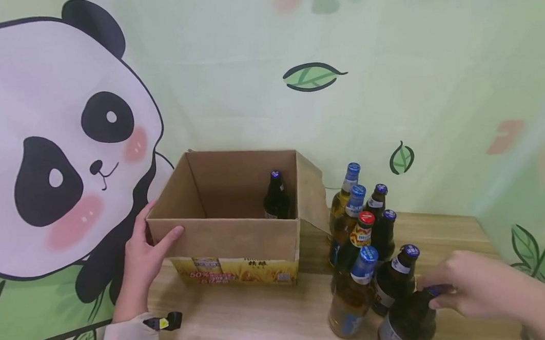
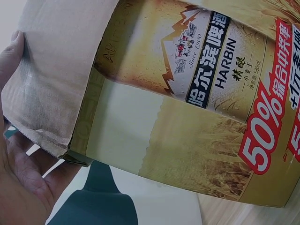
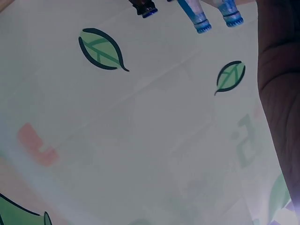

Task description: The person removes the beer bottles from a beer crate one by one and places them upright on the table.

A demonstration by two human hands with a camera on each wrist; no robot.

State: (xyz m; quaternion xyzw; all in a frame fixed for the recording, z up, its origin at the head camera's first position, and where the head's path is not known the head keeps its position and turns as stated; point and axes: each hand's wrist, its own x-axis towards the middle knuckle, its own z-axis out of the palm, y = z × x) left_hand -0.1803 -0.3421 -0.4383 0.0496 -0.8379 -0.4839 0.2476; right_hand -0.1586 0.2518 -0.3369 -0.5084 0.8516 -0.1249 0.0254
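My left hand [image 1: 143, 254] grips the near left corner of an open cardboard beer box [image 1: 239, 241], thumb over the front flap. The left wrist view shows that thumb on the flap and the fingers round the side of the box. A dark beer bottle [image 1: 276, 198] stands inside, at the right end. At the front right, my right hand [image 1: 468, 283] pinches a dark beer bottle [image 1: 410, 322] by its capped neck. Its base is cut off by the frame edge. In the right wrist view only part of the hand [image 3: 281, 84] shows.
Several beer bottles stand in a close group right of the box, among them a red-capped one [image 1: 361, 232] and a clear amber one [image 1: 353, 299] at the front. A side flap [image 1: 312, 188] sticks out toward them. Behind the wooden table [image 1: 451, 232] hangs a printed panda backdrop [image 1: 231, 90].
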